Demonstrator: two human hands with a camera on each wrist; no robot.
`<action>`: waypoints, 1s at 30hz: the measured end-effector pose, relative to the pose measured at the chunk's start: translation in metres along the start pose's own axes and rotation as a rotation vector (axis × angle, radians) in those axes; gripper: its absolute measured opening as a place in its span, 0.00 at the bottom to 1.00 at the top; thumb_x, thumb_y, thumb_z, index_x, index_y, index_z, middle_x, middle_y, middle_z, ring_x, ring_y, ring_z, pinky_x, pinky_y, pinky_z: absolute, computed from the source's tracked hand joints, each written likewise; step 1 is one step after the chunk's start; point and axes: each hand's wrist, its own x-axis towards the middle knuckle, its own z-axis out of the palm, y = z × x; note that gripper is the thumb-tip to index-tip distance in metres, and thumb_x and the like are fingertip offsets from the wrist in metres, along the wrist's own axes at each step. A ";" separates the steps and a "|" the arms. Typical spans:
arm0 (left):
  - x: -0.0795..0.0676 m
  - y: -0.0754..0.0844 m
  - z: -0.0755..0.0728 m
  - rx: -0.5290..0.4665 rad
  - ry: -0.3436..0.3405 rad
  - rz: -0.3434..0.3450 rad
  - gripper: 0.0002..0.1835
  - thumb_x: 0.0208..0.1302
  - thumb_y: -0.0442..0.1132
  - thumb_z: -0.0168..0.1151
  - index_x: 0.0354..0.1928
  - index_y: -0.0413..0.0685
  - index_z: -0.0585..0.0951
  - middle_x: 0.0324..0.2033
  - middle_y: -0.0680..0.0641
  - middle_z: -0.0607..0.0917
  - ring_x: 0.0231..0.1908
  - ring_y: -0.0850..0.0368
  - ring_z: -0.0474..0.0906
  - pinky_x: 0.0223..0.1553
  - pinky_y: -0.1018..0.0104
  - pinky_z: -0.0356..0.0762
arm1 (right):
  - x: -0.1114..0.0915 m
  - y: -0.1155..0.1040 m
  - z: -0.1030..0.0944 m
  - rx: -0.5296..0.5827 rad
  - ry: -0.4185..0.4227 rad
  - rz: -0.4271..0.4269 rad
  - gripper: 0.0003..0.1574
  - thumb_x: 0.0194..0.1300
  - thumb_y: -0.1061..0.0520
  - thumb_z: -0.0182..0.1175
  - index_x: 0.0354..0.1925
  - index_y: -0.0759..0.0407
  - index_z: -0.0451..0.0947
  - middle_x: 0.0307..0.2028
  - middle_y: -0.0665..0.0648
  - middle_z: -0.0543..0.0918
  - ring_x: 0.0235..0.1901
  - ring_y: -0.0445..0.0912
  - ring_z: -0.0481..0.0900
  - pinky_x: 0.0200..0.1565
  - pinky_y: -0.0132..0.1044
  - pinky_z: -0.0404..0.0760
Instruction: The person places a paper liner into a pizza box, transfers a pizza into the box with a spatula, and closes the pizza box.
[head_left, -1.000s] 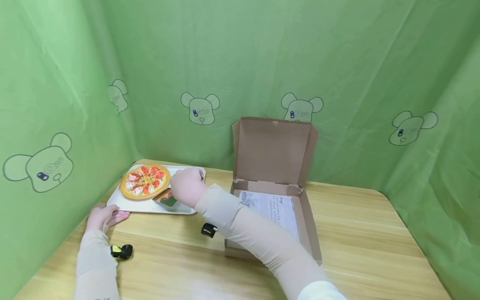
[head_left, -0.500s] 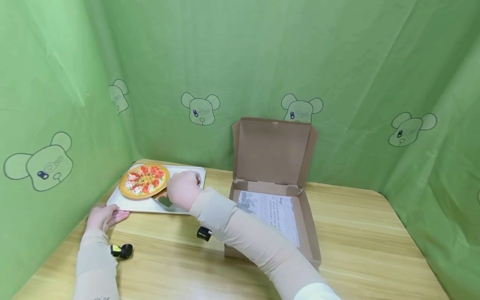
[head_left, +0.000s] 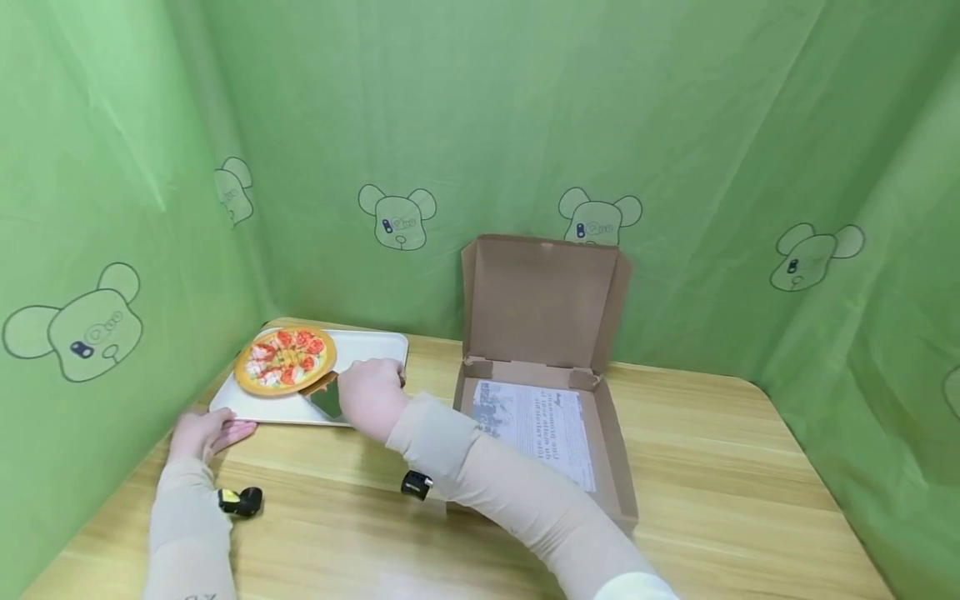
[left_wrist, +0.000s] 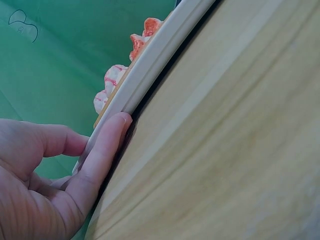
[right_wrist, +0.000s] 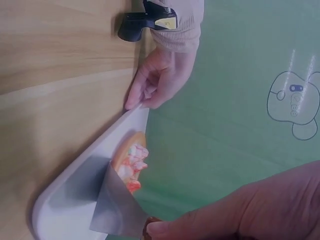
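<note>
A tomato-topped pizza (head_left: pixel 286 360) is lying toward the left end of a white tray (head_left: pixel 375 340), which is occupying the back left corner of the worktop (head_left: pixel 712 467). A metal-bladed pizza server (head_left: pixel 326 397) is meeting the pizza's near right rim at a slant, apparently for getting beneath it; how far under it is reaching, I cannot tell. The fingers of the right hand (head_left: pixel 371 398) are curling round the server's handle, while those of the left hand (head_left: pixel 201 435) are pinching the tray's near left corner, presumably keeping it from sliding. Right of the tray, a cardboard pizza box (head_left: pixel 542 304) is standing open near the back edge, a printed sheet (head_left: pixel 536 417) lining its base. Pale wood grain is running across the worktop; green curtains (head_left: pixel 480 108) bearing bear-head outlines are enclosing it.
</note>
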 end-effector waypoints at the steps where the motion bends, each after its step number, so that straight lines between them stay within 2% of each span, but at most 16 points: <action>1: 0.000 0.000 0.000 -0.012 -0.015 0.006 0.39 0.65 0.24 0.41 0.69 0.20 0.31 0.22 0.46 0.80 0.23 0.60 0.86 0.42 0.70 0.87 | 0.001 0.001 0.001 0.010 0.002 0.003 0.14 0.72 0.51 0.49 0.35 0.43 0.81 0.28 0.44 0.80 0.22 0.40 0.70 0.21 0.34 0.68; 2: -0.001 0.000 -0.001 -0.024 -0.029 0.009 0.35 0.65 0.24 0.40 0.67 0.17 0.37 0.21 0.46 0.81 0.23 0.59 0.86 0.42 0.70 0.88 | 0.001 0.002 0.003 0.018 0.004 0.004 0.14 0.72 0.51 0.49 0.35 0.44 0.82 0.29 0.44 0.80 0.23 0.40 0.70 0.21 0.34 0.69; 4: -0.001 -0.001 -0.002 -0.050 -0.063 0.017 0.23 0.64 0.23 0.39 0.58 0.16 0.49 0.20 0.45 0.82 0.24 0.58 0.86 0.41 0.69 0.88 | 0.002 0.003 0.006 0.027 0.009 0.000 0.14 0.72 0.51 0.50 0.35 0.44 0.83 0.30 0.44 0.82 0.23 0.40 0.71 0.22 0.35 0.71; 7: -0.002 -0.001 -0.003 -0.063 -0.082 0.020 0.09 0.64 0.22 0.38 0.45 0.27 0.56 0.20 0.44 0.83 0.24 0.57 0.86 0.41 0.68 0.88 | 0.003 0.006 0.010 0.039 0.020 -0.011 0.14 0.72 0.50 0.51 0.37 0.45 0.84 0.30 0.45 0.83 0.23 0.40 0.73 0.22 0.35 0.73; 10: -0.002 -0.001 -0.003 -0.058 -0.084 0.015 0.15 0.64 0.22 0.38 0.50 0.22 0.52 0.20 0.44 0.83 0.24 0.57 0.86 0.41 0.68 0.88 | 0.002 0.010 0.013 0.037 0.032 -0.027 0.13 0.72 0.49 0.51 0.37 0.46 0.83 0.29 0.45 0.82 0.23 0.39 0.73 0.21 0.34 0.73; 14: -0.002 0.000 -0.001 -0.048 -0.080 0.003 0.28 0.64 0.23 0.37 0.62 0.18 0.41 0.19 0.45 0.83 0.24 0.58 0.86 0.42 0.69 0.88 | 0.001 0.014 0.016 0.035 0.045 -0.039 0.13 0.72 0.50 0.51 0.37 0.46 0.83 0.29 0.44 0.82 0.23 0.40 0.74 0.21 0.33 0.74; 21: -0.002 0.000 0.000 -0.055 -0.076 0.005 0.33 0.65 0.23 0.38 0.65 0.18 0.35 0.19 0.45 0.83 0.24 0.57 0.86 0.42 0.68 0.88 | -0.001 0.012 0.021 0.034 0.054 -0.030 0.14 0.72 0.51 0.51 0.37 0.45 0.84 0.29 0.44 0.84 0.23 0.40 0.75 0.21 0.35 0.75; 30: 0.000 -0.002 0.001 -0.059 -0.072 -0.006 0.40 0.64 0.23 0.37 0.67 0.22 0.24 0.20 0.46 0.82 0.23 0.60 0.86 0.42 0.71 0.87 | 0.001 0.006 0.029 0.020 0.092 -0.021 0.14 0.70 0.51 0.52 0.33 0.44 0.84 0.27 0.44 0.82 0.21 0.41 0.74 0.18 0.36 0.72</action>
